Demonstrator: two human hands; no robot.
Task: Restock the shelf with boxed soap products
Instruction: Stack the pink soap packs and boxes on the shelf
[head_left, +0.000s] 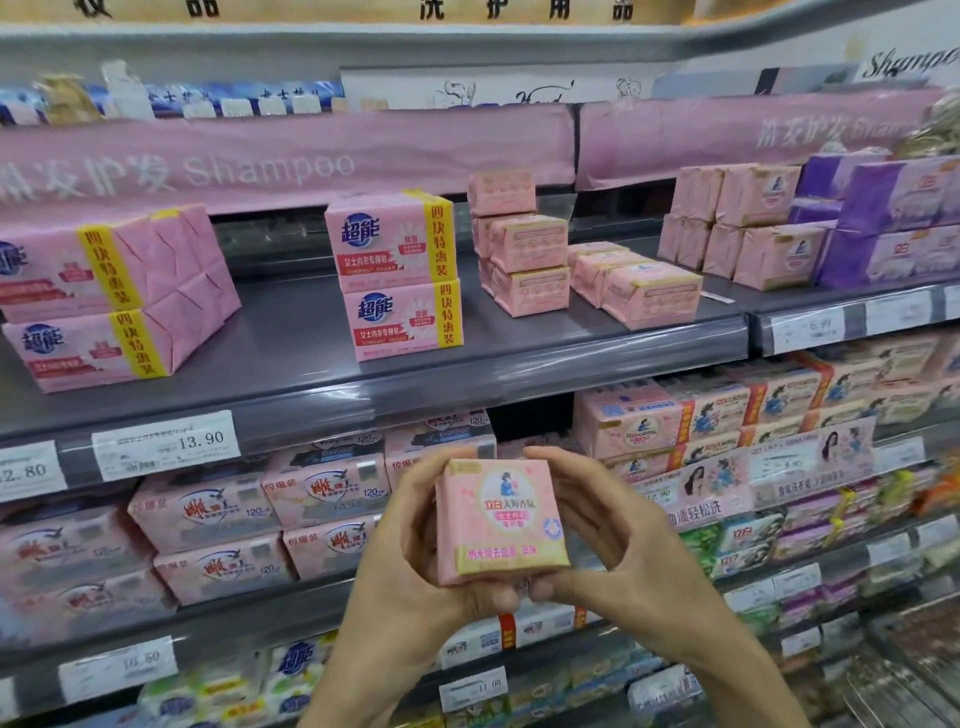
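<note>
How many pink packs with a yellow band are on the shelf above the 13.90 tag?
4 packs: two stacked at the shelf's left end, two stacked near its middle. Others may hide behind.

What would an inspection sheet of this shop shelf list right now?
Surface: grey shelf, with bare stretches between the stacks.
Job's things: small pink soap box, held up below shelf level; similar pink boxes stacked on the shelf at right.
Clutter: nothing seen.
Hands: left hand and right hand both grip the box by its sides.
Cables: nothing seen.
Surroundings: four-bar packs stacked in twos, price tags on the shelf edge, pink Shampoo banner above.
</note>
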